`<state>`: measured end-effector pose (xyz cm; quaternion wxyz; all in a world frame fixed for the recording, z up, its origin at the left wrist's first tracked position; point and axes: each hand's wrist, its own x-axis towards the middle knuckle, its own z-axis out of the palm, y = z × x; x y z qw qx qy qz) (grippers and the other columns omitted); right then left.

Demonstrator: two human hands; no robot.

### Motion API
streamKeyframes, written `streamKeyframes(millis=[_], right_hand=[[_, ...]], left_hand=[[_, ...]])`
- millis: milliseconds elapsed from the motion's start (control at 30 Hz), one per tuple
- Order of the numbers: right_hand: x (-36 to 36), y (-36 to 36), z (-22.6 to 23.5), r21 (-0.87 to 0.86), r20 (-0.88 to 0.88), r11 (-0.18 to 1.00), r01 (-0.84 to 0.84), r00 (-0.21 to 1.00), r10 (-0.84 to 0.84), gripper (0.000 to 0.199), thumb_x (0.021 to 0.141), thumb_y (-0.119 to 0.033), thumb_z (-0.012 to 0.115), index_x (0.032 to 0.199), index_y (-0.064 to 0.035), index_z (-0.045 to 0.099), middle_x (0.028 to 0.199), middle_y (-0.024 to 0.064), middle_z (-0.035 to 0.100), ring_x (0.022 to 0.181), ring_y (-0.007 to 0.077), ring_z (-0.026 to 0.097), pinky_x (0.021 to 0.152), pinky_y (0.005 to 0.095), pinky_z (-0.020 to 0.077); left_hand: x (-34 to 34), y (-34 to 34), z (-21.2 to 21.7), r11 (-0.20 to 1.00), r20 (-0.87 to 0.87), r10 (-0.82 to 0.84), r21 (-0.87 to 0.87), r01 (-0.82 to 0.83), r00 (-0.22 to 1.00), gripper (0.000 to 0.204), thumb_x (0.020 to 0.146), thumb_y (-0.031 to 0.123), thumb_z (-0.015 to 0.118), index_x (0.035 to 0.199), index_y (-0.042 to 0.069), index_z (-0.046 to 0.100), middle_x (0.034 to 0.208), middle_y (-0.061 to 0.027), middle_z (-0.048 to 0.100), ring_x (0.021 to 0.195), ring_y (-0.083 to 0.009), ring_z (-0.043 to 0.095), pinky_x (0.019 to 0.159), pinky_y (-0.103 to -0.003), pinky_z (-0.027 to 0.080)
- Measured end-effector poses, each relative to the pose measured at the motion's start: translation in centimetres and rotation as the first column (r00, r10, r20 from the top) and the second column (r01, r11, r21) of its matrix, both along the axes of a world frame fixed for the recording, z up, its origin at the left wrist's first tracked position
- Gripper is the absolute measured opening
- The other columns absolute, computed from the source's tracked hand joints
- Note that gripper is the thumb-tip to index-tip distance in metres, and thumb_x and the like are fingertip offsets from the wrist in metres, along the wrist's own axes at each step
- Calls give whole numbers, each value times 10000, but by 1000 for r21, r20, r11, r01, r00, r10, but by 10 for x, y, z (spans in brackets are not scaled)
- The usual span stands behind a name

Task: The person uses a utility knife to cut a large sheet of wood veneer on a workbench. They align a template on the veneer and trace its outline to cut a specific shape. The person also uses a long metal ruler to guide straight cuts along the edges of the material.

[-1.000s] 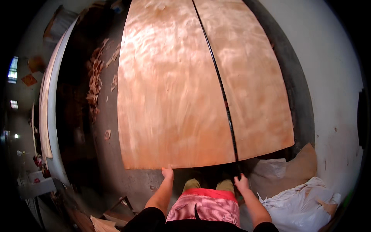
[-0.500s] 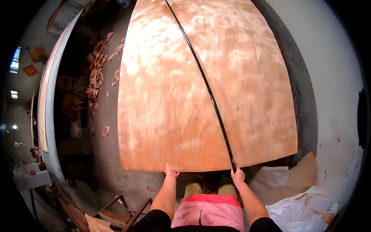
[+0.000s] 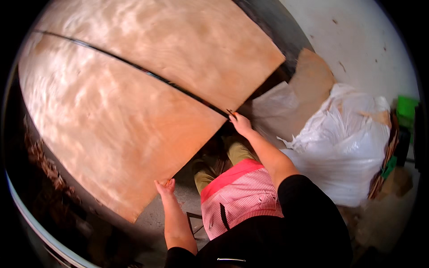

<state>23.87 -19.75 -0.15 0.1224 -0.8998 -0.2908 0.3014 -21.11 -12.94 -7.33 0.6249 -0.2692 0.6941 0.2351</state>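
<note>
Gripping the near edge of a large thin wooden sheet (image 3: 111,120), both hands hold it from below the camera. Sheet: pale reddish-brown veneer, wavy mottled grain with glossy light patches, surface unmarked. It fills the left and centre of the view and runs away to the far left.

Left hand (image 3: 165,187): fingers curled onto the near edge, towards the near-left corner of the sheet. Right hand (image 3: 241,123): closed on the near-right corner, where the sheet meets a dark seam (image 3: 134,67).

Second sheet (image 3: 178,44), same colour and grain, lies on the far side of that seam, parallel, edges just apart. Its right corner ends near a dark wall strip.

Edges: near edge of the held sheet runs diagonally from the right hand down to a point at lower left. Grey floor (image 3: 147,219) shows just beyond this edge. Dark wood scraps (image 3: 40,161) lie along the left rim.

Right side: white plastic bags (image 3: 348,147) piled near the right arm, a brown cardboard piece (image 3: 313,76) behind them, a white wall (image 3: 357,40) further off. Open floor is limited to the narrow strip near the person's feet.
</note>
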Motion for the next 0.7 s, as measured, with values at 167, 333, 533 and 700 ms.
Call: streamKeyframes(millis=[167,333,533,700], right_hand=[[-9,-10,-37,229,-20,886,403,912,-409,309,858,-325,412,925,-49,534,794,129,609,666,266,576,604,355,448],[4,2,-48,350,-316,501,791,603,-732,263,862,-252,449,955,-17,522,812,64,614,443,68,399,427,218,352],[23,13,-57,127,-326,543,830,552,-767,281,831,-249,498,899,18,557,769,112,593,642,192,517,581,309,399],[23,13,-41,148,-303,492,858,512,-803,303,826,-246,510,918,38,559,791,135,594,720,223,553,667,333,418]], left_hand=[[3,12,17,1000,-93,15,-20,-17,996,722,761,575,438,1234,47,302,1233,-181,340,1136,-295,350,930,-430,309],[-10,7,5,998,-134,1,-54,-8,991,685,768,587,404,1250,108,314,1263,-145,332,1157,-288,333,939,-440,294],[8,14,17,1000,-105,0,12,2,994,669,781,581,375,1265,124,308,1293,-120,313,1180,-296,307,950,-442,274],[24,24,29,995,-190,-92,-59,82,977,638,808,555,298,1291,139,275,1338,-84,270,1226,-311,242,979,-462,193]])
